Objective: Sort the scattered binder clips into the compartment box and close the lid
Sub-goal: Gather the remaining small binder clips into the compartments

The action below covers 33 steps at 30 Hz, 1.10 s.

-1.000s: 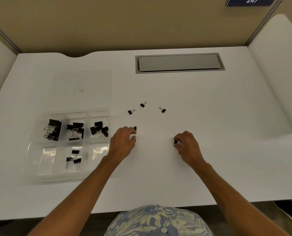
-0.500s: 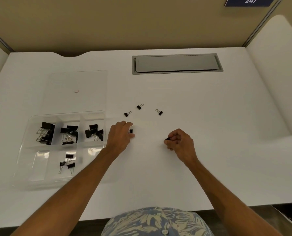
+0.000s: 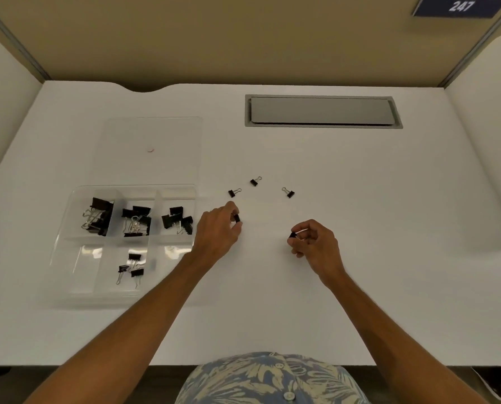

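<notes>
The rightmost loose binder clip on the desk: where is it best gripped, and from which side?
Probably pinch the black body of the rightmost clip from above, coming from the near right: its body faces that way, while the thin wire handles point far-left.

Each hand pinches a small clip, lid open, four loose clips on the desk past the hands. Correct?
Not four: the head view shows three loose on the desk past the hands: left clip, middle clip, right clip. Rest stands: the left hand pinches one small clip, the right hand another small clip, the lid is open.
</notes>
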Each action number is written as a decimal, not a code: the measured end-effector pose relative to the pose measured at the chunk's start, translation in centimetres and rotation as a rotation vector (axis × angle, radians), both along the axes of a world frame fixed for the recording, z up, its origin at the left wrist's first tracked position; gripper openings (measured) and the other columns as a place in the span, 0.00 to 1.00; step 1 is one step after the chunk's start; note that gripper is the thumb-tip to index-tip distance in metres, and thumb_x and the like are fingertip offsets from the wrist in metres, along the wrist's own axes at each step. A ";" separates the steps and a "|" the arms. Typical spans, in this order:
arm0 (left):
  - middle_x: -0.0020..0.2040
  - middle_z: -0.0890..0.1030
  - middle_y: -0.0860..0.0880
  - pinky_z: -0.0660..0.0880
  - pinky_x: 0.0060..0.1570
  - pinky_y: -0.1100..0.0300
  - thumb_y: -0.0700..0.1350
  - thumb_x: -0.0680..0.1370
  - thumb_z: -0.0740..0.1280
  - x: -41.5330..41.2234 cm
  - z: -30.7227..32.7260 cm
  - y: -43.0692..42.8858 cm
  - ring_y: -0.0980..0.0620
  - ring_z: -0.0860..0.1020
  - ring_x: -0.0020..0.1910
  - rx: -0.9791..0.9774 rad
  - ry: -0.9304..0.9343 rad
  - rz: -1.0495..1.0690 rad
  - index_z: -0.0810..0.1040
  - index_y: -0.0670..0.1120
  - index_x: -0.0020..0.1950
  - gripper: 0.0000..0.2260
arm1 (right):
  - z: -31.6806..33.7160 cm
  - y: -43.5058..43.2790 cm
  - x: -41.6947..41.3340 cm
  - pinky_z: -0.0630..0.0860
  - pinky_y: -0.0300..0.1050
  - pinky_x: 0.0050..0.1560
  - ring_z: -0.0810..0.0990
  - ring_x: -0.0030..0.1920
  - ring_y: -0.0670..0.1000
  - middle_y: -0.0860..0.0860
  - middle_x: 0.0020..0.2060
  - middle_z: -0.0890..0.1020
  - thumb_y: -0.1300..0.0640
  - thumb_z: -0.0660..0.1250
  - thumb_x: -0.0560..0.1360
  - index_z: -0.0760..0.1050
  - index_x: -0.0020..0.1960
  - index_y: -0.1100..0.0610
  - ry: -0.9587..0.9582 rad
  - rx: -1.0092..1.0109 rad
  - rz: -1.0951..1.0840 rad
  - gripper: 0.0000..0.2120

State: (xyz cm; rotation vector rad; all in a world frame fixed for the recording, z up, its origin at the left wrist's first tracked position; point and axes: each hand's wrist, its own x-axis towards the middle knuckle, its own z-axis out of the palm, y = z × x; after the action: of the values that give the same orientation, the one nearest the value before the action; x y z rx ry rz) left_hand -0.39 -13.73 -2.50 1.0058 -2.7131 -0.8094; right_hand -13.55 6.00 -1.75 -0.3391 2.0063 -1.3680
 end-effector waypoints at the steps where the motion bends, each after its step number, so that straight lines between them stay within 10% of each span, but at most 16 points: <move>1: 0.44 0.82 0.51 0.77 0.44 0.53 0.46 0.76 0.69 0.6 0.7 0.1 0.51 0.79 0.43 0.041 0.023 0.040 0.75 0.47 0.52 0.08 | 0.2 -0.6 0.4 0.78 0.45 0.36 0.81 0.32 0.54 0.56 0.36 0.82 0.66 0.74 0.70 0.80 0.47 0.57 -0.006 -0.009 0.014 0.08; 16: 0.42 0.84 0.49 0.76 0.40 0.71 0.34 0.77 0.67 14.8 3.2 -5.4 0.59 0.82 0.35 0.338 0.287 0.406 0.82 0.43 0.53 0.08 | 2.5 -11.1 11.9 0.73 0.35 0.33 0.82 0.32 0.49 0.47 0.40 0.83 0.64 0.67 0.76 0.83 0.49 0.53 0.142 -0.055 0.435 0.09; 26: 0.44 0.83 0.55 0.79 0.47 0.58 0.45 0.75 0.72 17.1 2.3 -6.8 0.57 0.79 0.43 0.162 -0.040 0.214 0.82 0.53 0.49 0.05 | 2.0 -13.8 17.1 0.73 0.34 0.37 0.79 0.33 0.42 0.43 0.39 0.83 0.55 0.74 0.73 0.79 0.45 0.50 0.481 0.203 0.631 0.04; 33: 0.48 0.83 0.52 0.61 0.58 0.55 0.49 0.76 0.71 16.1 2.1 -6.7 0.51 0.71 0.55 -0.181 -0.291 -0.163 0.83 0.55 0.54 0.08 | 1.7 -14.9 18.4 0.76 0.43 0.41 0.82 0.43 0.52 0.51 0.45 0.85 0.56 0.70 0.76 0.81 0.53 0.51 0.701 0.473 0.823 0.06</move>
State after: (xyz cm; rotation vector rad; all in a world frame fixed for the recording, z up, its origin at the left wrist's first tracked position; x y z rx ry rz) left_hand 15.68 -20.44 -0.36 0.9371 -3.0793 -0.4560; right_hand 4.88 -8.92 -0.06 -1.3690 2.2166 -0.2452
